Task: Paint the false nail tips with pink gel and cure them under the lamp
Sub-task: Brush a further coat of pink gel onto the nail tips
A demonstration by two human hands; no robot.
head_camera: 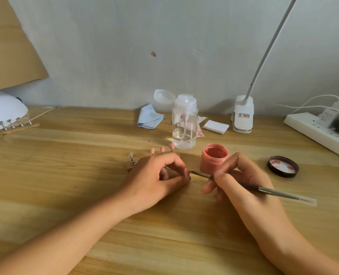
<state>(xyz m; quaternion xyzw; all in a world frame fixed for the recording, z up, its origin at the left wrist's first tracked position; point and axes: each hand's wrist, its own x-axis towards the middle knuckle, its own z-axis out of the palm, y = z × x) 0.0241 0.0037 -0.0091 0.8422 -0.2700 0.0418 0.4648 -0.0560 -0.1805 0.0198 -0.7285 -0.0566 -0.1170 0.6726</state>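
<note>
My left hand point(160, 175) rests on the table with its fingers curled round a nail tip holder, which they hide. Behind it three pink-painted nail tips point(162, 149) stand on stems, and one clear tip point(131, 155) stands at the left end of the same stand. My right hand point(238, 175) pinches a thin brush point(263, 189), its bristle end touching the spot between my left fingertips. An open jar of pink gel point(214, 156) stands just behind the brush. The white curing lamp point(4, 110) sits at the far left, with a second strip of clear tips point(14, 124) in front of it.
The jar's dark lid point(283, 166) lies upturned to the right. A clear pump bottle point(184, 124), a blue cloth point(149, 117), white pads point(215, 126) and a clip desk lamp point(243, 116) stand near the wall. A power strip point(321, 132) lies at the right edge.
</note>
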